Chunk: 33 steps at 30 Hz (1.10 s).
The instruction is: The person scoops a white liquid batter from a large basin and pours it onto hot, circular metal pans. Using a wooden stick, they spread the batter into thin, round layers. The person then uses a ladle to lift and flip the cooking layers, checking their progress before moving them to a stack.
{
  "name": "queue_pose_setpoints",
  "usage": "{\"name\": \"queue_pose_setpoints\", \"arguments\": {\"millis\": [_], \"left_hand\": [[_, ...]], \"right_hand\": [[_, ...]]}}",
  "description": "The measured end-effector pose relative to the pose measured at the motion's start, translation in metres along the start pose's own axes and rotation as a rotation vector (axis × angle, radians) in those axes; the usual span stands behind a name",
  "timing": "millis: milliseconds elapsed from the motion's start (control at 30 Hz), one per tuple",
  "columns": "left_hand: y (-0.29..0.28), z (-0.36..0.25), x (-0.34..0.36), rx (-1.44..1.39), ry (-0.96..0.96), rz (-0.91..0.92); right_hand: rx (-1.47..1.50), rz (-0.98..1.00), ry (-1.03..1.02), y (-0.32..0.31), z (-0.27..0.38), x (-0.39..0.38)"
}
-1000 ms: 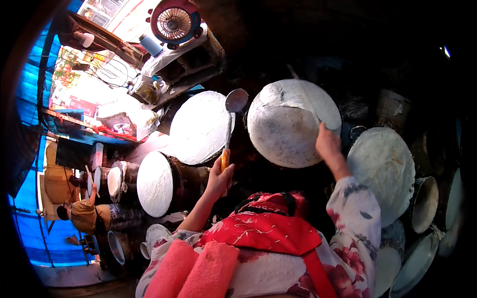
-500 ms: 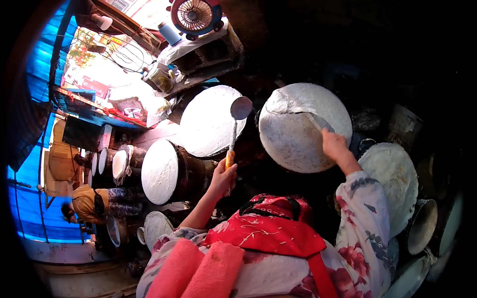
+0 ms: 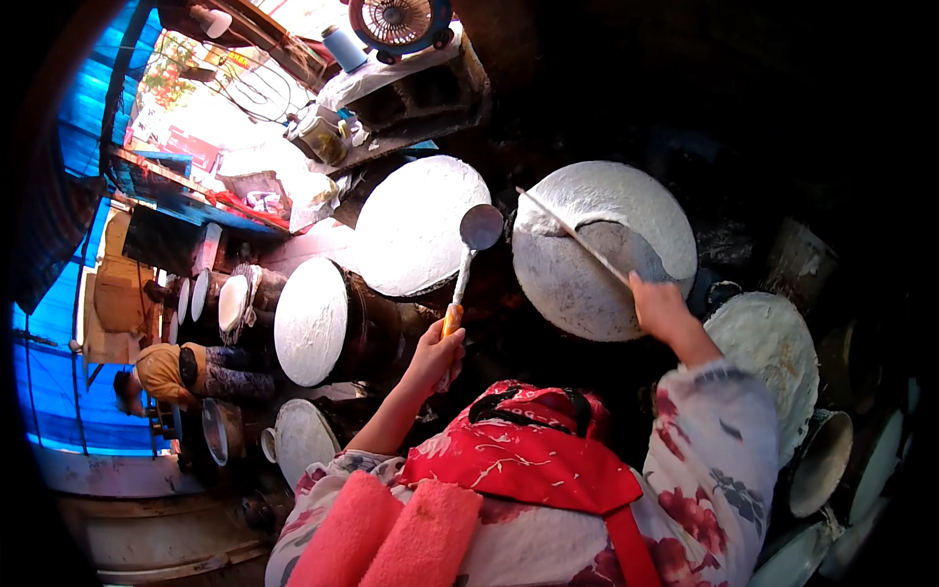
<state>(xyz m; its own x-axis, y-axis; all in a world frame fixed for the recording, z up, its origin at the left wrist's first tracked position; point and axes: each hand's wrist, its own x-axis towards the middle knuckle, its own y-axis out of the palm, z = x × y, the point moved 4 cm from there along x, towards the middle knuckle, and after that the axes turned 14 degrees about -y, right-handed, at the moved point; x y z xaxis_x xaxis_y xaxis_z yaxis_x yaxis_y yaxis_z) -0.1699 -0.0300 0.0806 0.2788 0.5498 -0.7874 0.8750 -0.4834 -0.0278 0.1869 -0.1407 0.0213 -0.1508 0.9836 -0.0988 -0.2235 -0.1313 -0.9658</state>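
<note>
My left hand (image 3: 437, 357) is closed around the orange handle of a ladle (image 3: 480, 227), whose round metal bowl points upward between two round griddles. In my right hand (image 3: 661, 311) is a long, thin scraper (image 3: 572, 238), seen nearly edge-on over the right griddle (image 3: 567, 300). White batter (image 3: 626, 191) coats that griddle's far and right parts, its edge curving around the scraper. Bare grey metal shows on the near part. The left griddle (image 3: 421, 225) is covered all over by a white layer.
More white-topped round griddles on drums (image 3: 311, 323) stand at the left. A pale round sheet (image 3: 768, 367) lies at my right, with several pans below it. A fan (image 3: 396, 22) sits on a concrete block (image 3: 430, 98). A person in yellow (image 3: 166, 375) bends over at far left.
The scraper has turned and now reaches across the griddle toward its upper left rim. Batter has spread down the griddle's right side. My left hand keeps the ladle in nearly the same place.
</note>
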Motion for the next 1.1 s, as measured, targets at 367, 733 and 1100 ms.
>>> {"name": "queue_pose_setpoints", "arguments": {"millis": [367, 733, 1100], "left_hand": [[0.01, 0.009, -0.011, 0.004, -0.027, -0.018], [0.01, 0.019, -0.024, 0.013, -0.026, -0.004], [0.013, 0.035, -0.03, 0.176, 0.051, -0.001]], "right_hand": [[0.02, -0.142, 0.006, -0.016, -0.043, 0.026], [0.069, -0.245, 0.104, -0.007, -0.039, -0.062], [0.099, -0.088, 0.123, 0.037, 0.005, -0.08]]}}
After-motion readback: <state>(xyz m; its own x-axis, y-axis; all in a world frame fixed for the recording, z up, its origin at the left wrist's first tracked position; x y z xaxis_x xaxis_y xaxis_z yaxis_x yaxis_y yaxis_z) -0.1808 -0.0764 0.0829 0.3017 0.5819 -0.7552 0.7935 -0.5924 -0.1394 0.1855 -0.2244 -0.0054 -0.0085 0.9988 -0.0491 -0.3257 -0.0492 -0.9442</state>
